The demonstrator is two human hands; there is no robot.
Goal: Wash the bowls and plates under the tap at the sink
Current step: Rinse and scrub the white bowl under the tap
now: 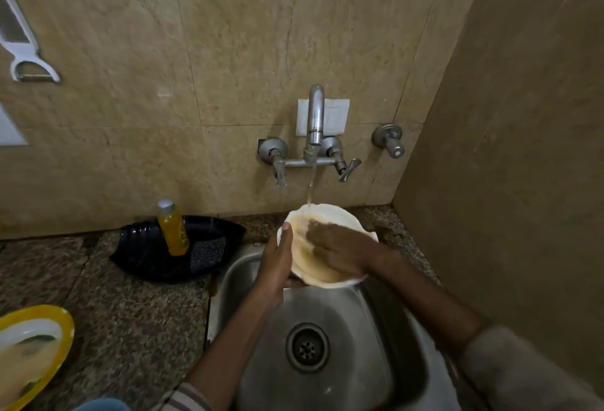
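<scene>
A white bowl (340, 214) with brownish residue inside is held tilted over the steel sink (402, 368), under a thin stream of water from the wall tap (314, 123). My left hand (276, 266) grips the bowl's left rim, thumb on the edge. My right hand (340, 250) lies flat inside the bowl with its fingers pressed against the inner surface. On the counter at the far left stands a yellow-rimmed plate (62, 332) with food remains, partly cut off by the frame edge.
A black tray (143, 247) left of the sink holds an orange soap bottle (173, 230) and a dark scrub pad (207, 252). A white peeler (29, 67) hangs on the wall. The side wall stands close on the right. A blue object (101, 405) peeks at the bottom.
</scene>
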